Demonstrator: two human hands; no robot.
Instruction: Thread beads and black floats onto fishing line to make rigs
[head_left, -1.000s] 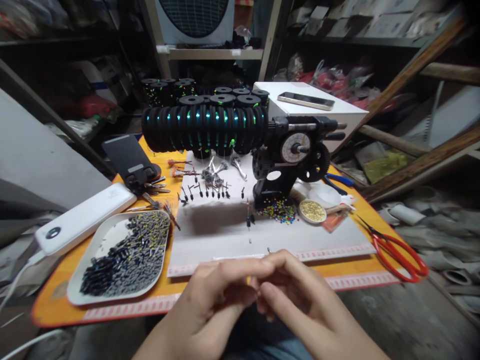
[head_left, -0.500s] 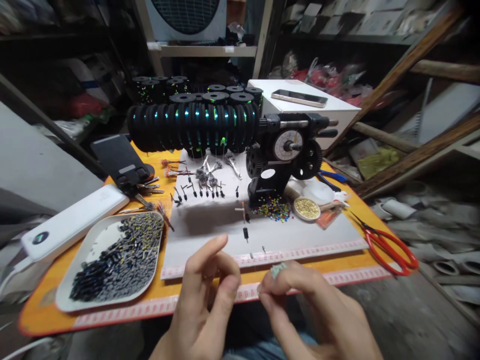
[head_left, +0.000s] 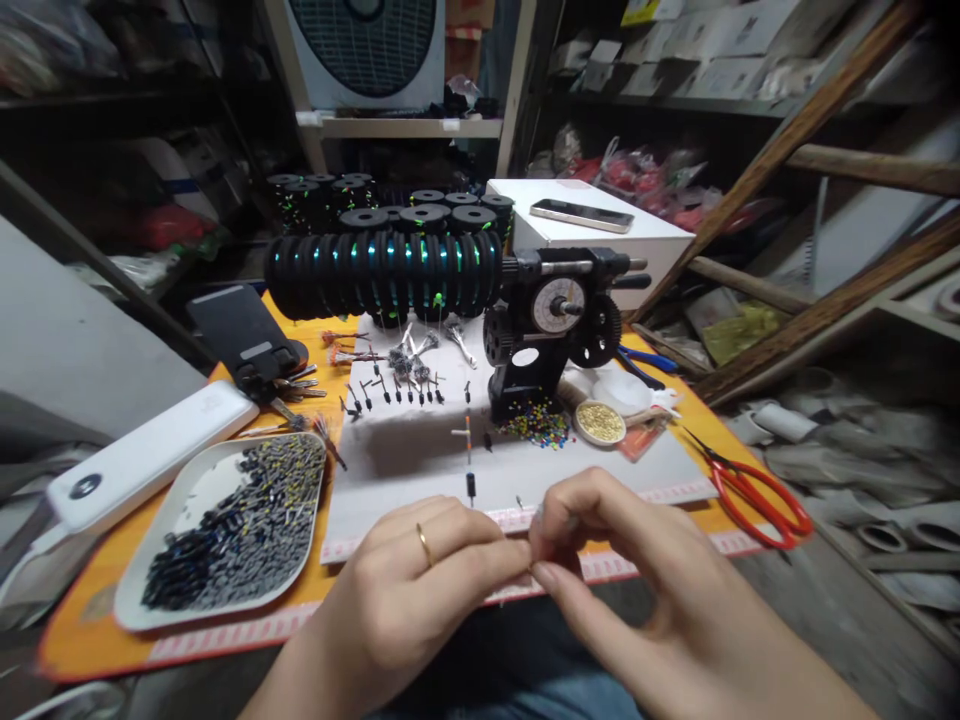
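Observation:
My left hand [head_left: 427, 570], a gold ring on one finger, reaches across with its fingers pressed together, and its fingertips meet those of my right hand. The right hand [head_left: 600, 560] pinches thumb against forefinger, its other fingers curled in. Whatever lies between the fingertips is too small or hidden to make out. Just beyond the hands, a small black cylinder [head_left: 471, 485] hangs under a thin piece with orange bands. Several similar black pieces [head_left: 388, 396] stand in a row farther back, above a white sheet [head_left: 405, 505].
A white tray [head_left: 124, 590] of small grey and black parts stands at left, beside a white power bank [head_left: 150, 455]. A geared black machine [head_left: 555, 310] carries ringed spools [head_left: 382, 275]. Coloured beads [head_left: 536, 425], a dish of gold beads [head_left: 600, 422] and red-handled scissors [head_left: 757, 500] lie at right.
My left hand has moved right and turned back-up, bringing its fingertips to my right hand's pinch. The pale green bit on my right hand is now mostly hidden. The view has shifted slightly.

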